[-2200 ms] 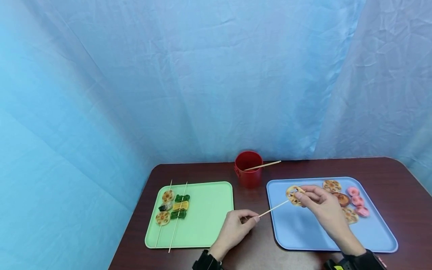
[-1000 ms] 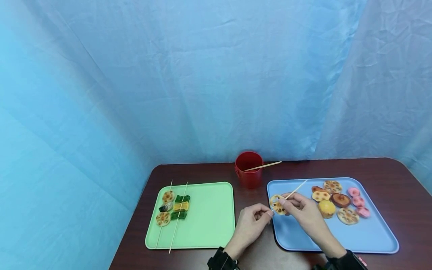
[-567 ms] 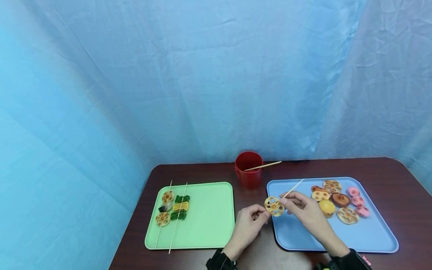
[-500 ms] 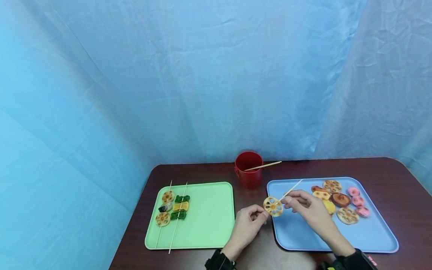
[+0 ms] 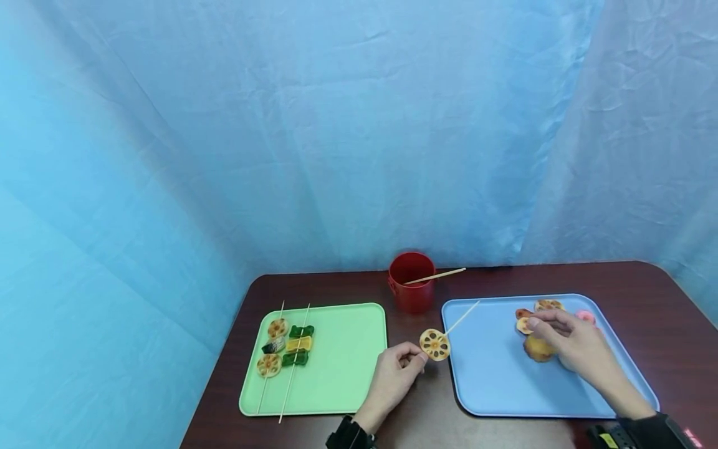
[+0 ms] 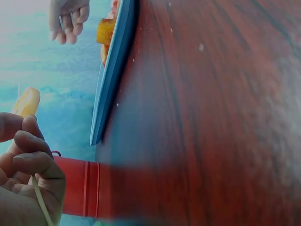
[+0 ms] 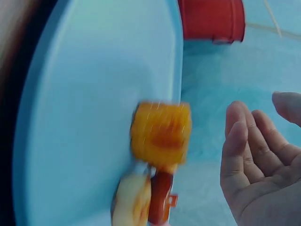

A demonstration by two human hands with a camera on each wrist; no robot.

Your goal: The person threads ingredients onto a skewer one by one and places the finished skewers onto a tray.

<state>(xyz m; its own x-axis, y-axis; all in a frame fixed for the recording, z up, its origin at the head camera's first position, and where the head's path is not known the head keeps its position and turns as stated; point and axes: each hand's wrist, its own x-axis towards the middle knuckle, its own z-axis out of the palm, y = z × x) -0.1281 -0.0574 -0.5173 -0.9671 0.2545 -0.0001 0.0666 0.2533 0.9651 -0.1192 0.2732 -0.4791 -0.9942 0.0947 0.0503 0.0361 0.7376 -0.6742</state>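
Observation:
My left hand (image 5: 392, 377) pinches a thin wooden skewer (image 5: 462, 318) just below a lotus root slice (image 5: 434, 345) threaded on it. The skewer's free end slants up and right over the blue tray's left edge. In the left wrist view its lower end comes out below the curled fingers (image 6: 35, 162). My right hand (image 5: 580, 346) is over the food on the blue tray (image 5: 488, 386), with a gap between thumb and fingers and nothing held. Below it lies a yellow corn chunk (image 7: 162, 134), beside a red-brown sausage-like piece (image 7: 161, 197) and a pale slice (image 7: 131, 200). The hand hides other pieces.
On the green tray (image 5: 348, 349) at left lie two loaded skewers: one with lotus slices and a grey piece (image 5: 273, 345), one with green pieces and a yellow one (image 5: 299, 343). A red cup (image 5: 412, 299) holding a stick (image 5: 434, 276) stands at the back.
The lotus slice went onto the skewer. The right hand let go of the skewer and moved right over the food; the left hand drew slice and skewer slightly left.

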